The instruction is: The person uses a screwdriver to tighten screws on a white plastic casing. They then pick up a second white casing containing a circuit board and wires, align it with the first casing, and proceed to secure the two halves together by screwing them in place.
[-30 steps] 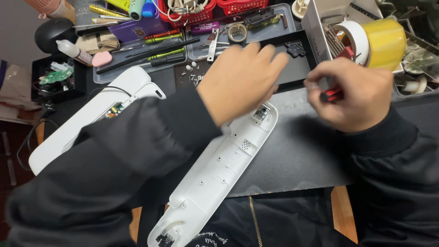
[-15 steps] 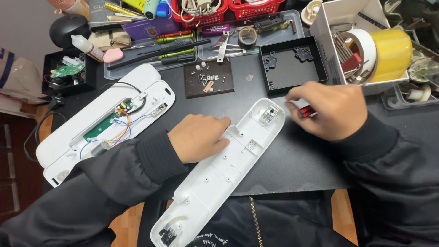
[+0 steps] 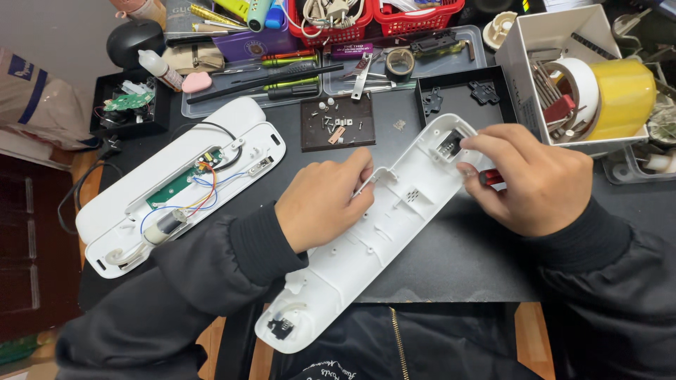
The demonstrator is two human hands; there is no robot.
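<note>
Under the right hand (image 3: 531,179), a red-handled tool (image 3: 491,177) is mostly hidden.

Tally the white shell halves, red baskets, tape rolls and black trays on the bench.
White shell halves: 2, the empty shell under both hands and the shell with the circuit board
Red baskets: 2, one and another
Tape rolls: 2, yellow roll and white roll
Black trays: 2, one and another
Total: 8

left hand (image 3: 320,205), right hand (image 3: 529,179) — white casing (image 3: 380,232)
</note>
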